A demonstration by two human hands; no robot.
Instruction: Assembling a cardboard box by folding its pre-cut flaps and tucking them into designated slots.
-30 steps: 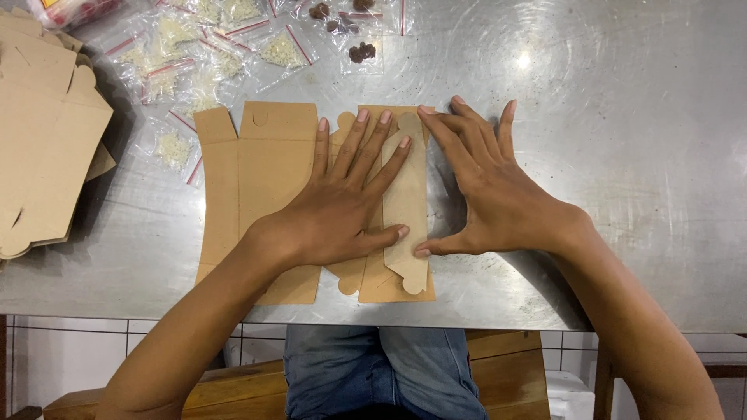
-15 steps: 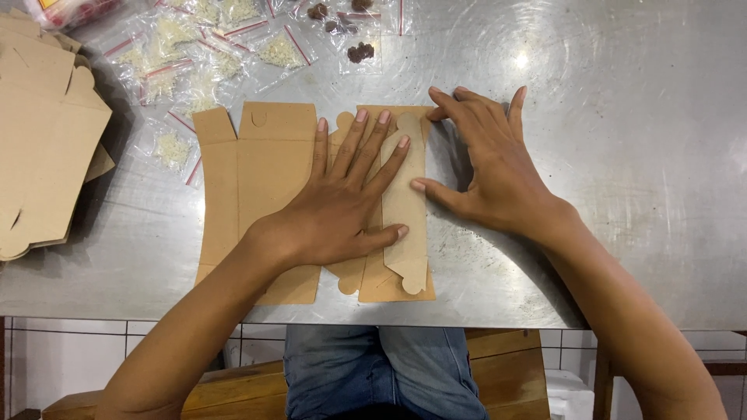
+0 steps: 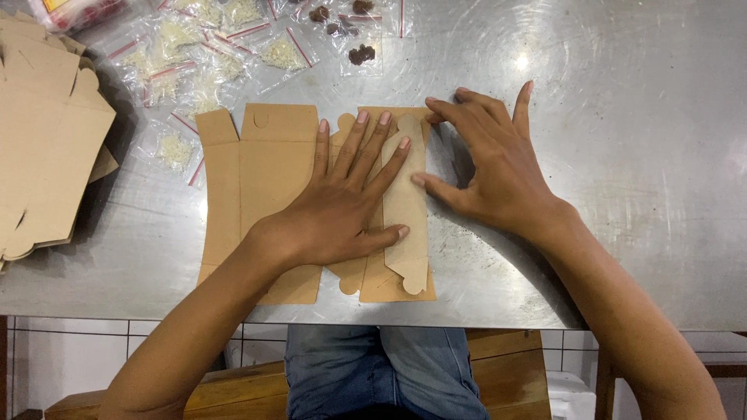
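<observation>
Card stack (image 3: pixel 47 132), cut off at the frame's left edge, lies well left of the fingers; bags (image 3: pixel 194 54) sit beyond them. Left hand (image 3: pixel 342 210) presses spread fingers flat on the box blank (image 3: pixel 268 163) on the bench (image 3: pixel 622 194), hiding its middle. Right hand (image 3: pixel 498 171), fingers spread, touches the folded flap's (image 3: pixel 408 210) right edge.

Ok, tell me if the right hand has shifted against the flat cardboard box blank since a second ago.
Yes. The right hand has slid rightward off the cardboard blank; now only its fingertips touch the blank's right edge, while the left hand presses flat on it.
</observation>
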